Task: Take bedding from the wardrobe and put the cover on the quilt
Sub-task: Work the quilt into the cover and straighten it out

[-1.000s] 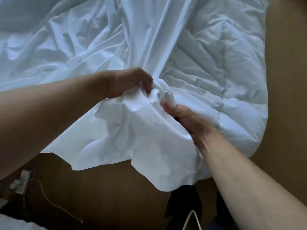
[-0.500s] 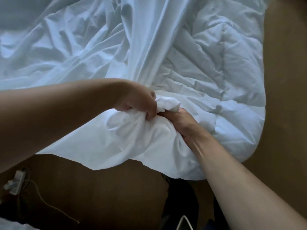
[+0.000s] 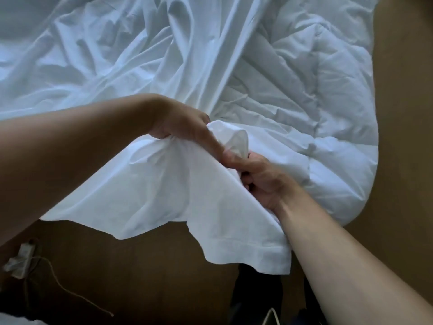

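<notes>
A thin white cover lies crumpled over the left and middle of the view, its hemmed edge hanging toward me. The puffy white quilt spreads at the right, its rounded corner at the lower right. My left hand grips a bunched fold of the cover from above. Just right of it, my right hand holds the cover's edge, its fingers curled round the cloth. A small wad of fabric sticks up between the two hands.
Brown floor shows below and at the right of the bedding. A white power strip with a thin cord lies at the lower left. My dark trouser legs stand at the bottom middle.
Both hands have shifted slightly right and down on the cover. The hanging cloth edge has dropped lower, and the wad between the hands stands up more.
</notes>
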Demonstrator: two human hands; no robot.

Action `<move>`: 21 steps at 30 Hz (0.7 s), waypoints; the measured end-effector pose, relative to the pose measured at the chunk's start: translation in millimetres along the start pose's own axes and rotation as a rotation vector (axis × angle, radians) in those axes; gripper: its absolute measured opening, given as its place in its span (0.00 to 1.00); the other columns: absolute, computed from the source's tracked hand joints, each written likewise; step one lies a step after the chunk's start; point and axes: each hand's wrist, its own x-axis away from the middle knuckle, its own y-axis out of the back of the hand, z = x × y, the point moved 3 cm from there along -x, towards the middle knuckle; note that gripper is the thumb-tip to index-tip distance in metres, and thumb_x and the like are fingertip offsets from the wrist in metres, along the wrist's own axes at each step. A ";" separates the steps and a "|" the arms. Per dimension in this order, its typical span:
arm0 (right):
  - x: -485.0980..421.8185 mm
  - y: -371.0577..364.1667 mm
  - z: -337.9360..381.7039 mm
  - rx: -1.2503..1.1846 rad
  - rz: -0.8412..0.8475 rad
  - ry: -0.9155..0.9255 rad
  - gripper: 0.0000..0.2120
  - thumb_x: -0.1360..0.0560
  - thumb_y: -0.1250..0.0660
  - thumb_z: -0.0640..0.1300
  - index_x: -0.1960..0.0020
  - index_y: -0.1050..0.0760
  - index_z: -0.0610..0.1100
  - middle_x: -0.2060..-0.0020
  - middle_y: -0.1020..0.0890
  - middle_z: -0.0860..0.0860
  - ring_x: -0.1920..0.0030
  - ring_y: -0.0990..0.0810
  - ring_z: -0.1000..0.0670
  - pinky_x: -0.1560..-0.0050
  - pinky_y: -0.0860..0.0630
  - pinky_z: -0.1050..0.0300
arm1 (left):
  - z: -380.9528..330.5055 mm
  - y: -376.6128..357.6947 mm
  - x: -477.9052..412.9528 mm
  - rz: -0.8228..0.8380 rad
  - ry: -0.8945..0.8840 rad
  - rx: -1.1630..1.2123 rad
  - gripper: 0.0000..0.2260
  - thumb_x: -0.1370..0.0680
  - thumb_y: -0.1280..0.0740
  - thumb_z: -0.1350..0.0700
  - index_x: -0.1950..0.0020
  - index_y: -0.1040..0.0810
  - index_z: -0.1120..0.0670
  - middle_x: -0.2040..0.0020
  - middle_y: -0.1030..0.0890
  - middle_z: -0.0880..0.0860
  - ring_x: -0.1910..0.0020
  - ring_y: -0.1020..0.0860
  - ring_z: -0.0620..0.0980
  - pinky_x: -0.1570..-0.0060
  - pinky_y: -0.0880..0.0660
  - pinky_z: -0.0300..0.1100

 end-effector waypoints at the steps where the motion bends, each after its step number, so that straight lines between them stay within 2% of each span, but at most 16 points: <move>1: -2.7 0.1 1.2 0.027 -0.054 0.024 0.15 0.34 0.20 0.40 0.49 0.16 0.41 0.62 0.16 0.44 0.65 0.17 0.49 0.65 0.20 0.56 | -2.7 -4.0 2.2 0.007 0.008 -0.093 0.15 0.32 0.21 0.57 0.47 0.14 0.58 0.51 0.13 0.58 0.51 0.14 0.58 0.52 0.17 0.54; 2: -5.4 1.5 0.9 0.028 -0.098 0.049 0.17 0.33 0.22 0.37 0.44 0.17 0.41 0.55 0.15 0.42 0.57 0.14 0.45 0.58 0.18 0.51 | -5.0 -7.5 2.9 -0.031 0.018 -0.156 0.12 0.32 0.23 0.64 0.49 0.15 0.58 0.52 0.13 0.58 0.52 0.14 0.59 0.50 0.18 0.57; 3: -6.4 1.2 0.6 0.025 -0.137 0.061 0.19 0.32 0.22 0.37 0.41 0.18 0.41 0.51 0.15 0.41 0.53 0.14 0.43 0.56 0.18 0.50 | -6.2 -9.8 2.8 -0.100 0.021 -0.191 0.11 0.33 0.26 0.69 0.53 0.15 0.58 0.55 0.14 0.58 0.53 0.15 0.60 0.49 0.18 0.58; 5: -5.1 1.7 0.2 0.081 -0.160 0.045 0.22 0.34 0.19 0.44 0.42 0.19 0.40 0.56 0.16 0.42 0.61 0.17 0.46 0.65 0.24 0.55 | -4.2 -12.0 1.6 -0.217 -0.010 -0.148 0.10 0.36 0.32 0.72 0.60 0.20 0.59 0.60 0.19 0.60 0.58 0.19 0.59 0.53 0.22 0.56; 7: -0.7 3.7 3.1 0.176 -0.058 -0.027 0.25 0.38 0.17 0.52 0.48 0.22 0.42 0.65 0.23 0.47 0.70 0.28 0.52 0.73 0.35 0.61 | 0.9 -11.2 2.3 -0.301 -0.055 -0.075 0.08 0.39 0.37 0.68 0.62 0.22 0.62 0.62 0.23 0.61 0.61 0.23 0.57 0.57 0.26 0.52; 9: 2.1 6.1 7.7 0.242 0.060 -0.106 0.26 0.42 0.15 0.49 0.52 0.23 0.42 0.67 0.26 0.49 0.70 0.30 0.53 0.73 0.38 0.63 | 7.7 -8.8 2.1 -0.339 -0.082 -0.010 0.09 0.34 0.38 0.65 0.59 0.21 0.65 0.59 0.20 0.64 0.60 0.21 0.57 0.57 0.22 0.52; 10: 1.8 7.8 9.0 0.275 0.091 -0.129 0.22 0.41 0.15 0.44 0.53 0.22 0.42 0.66 0.24 0.48 0.68 0.28 0.52 0.70 0.34 0.62 | 9.9 -8.2 0.9 -0.344 -0.087 0.045 0.08 0.29 0.38 0.66 0.56 0.20 0.66 0.56 0.17 0.65 0.59 0.19 0.58 0.55 0.20 0.53; 12: 1.7 7.1 7.7 0.283 0.108 -0.134 0.16 0.35 0.22 0.33 0.49 0.20 0.40 0.59 0.18 0.45 0.57 0.20 0.46 0.54 0.23 0.54 | 15.0 -5.0 -3.5 -0.307 -0.095 0.204 0.10 0.25 0.40 0.67 0.56 0.19 0.66 0.57 0.17 0.65 0.60 0.18 0.58 0.58 0.18 0.51; 13: 1.6 7.0 4.3 0.232 0.108 -0.117 0.18 0.33 0.26 0.29 0.44 0.20 0.38 0.53 0.17 0.43 0.50 0.18 0.43 0.46 0.21 0.49 | 17.6 -1.8 -4.9 -0.257 -0.071 0.294 0.10 0.26 0.38 0.65 0.60 0.17 0.64 0.59 0.17 0.64 0.63 0.17 0.57 0.61 0.17 0.48; 14: 0.9 6.7 -1.0 0.154 0.117 -0.095 0.21 0.32 0.29 0.27 0.41 0.21 0.37 0.49 0.17 0.42 0.46 0.18 0.42 0.42 0.21 0.47 | 18.2 -1.8 -4.0 -0.163 -0.028 0.367 0.09 0.27 0.35 0.61 0.62 0.16 0.62 0.59 0.17 0.62 0.63 0.16 0.56 0.62 0.18 0.46; 15: 0.8 5.4 -6.8 0.089 0.124 -0.074 0.22 0.32 0.29 0.27 0.39 0.22 0.37 0.49 0.17 0.42 0.46 0.18 0.42 0.43 0.20 0.49 | 17.0 -3.2 -3.9 -0.049 -0.006 0.375 0.09 0.29 0.31 0.57 0.60 0.14 0.60 0.56 0.15 0.61 0.60 0.15 0.56 0.59 0.18 0.46; 16: 0.3 4.5 -11.9 0.050 0.118 -0.055 0.23 0.32 0.27 0.29 0.39 0.23 0.38 0.52 0.17 0.43 0.51 0.18 0.44 0.49 0.19 0.52 | 14.9 -4.1 -4.0 0.035 -0.012 0.291 0.11 0.31 0.26 0.53 0.55 0.13 0.60 0.52 0.14 0.61 0.55 0.14 0.57 0.56 0.18 0.48; 18: -2.8 6.4 -17.0 0.025 0.039 -0.020 0.21 0.32 0.25 0.34 0.41 0.24 0.40 0.60 0.20 0.47 0.64 0.22 0.50 0.65 0.24 0.61 | 9.5 -6.1 -1.3 0.106 -0.010 0.086 0.18 0.35 0.20 0.55 0.48 0.14 0.60 0.47 0.15 0.63 0.49 0.15 0.61 0.51 0.18 0.53; 19: -4.9 7.9 -16.8 0.028 -0.011 -0.009 0.19 0.31 0.25 0.36 0.42 0.22 0.40 0.61 0.21 0.46 0.66 0.23 0.51 0.67 0.25 0.61 | 7.3 -6.4 0.2 0.127 0.003 0.032 0.18 0.35 0.20 0.58 0.47 0.14 0.60 0.46 0.15 0.63 0.48 0.15 0.61 0.49 0.18 0.55; 21: -8.4 12.2 -16.1 0.090 -0.111 0.009 0.18 0.29 0.24 0.40 0.40 0.20 0.40 0.55 0.21 0.40 0.61 0.24 0.41 0.63 0.27 0.56 | 4.9 -5.7 2.2 0.156 0.008 0.014 0.17 0.32 0.23 0.61 0.43 0.16 0.60 0.44 0.15 0.62 0.45 0.16 0.61 0.44 0.20 0.58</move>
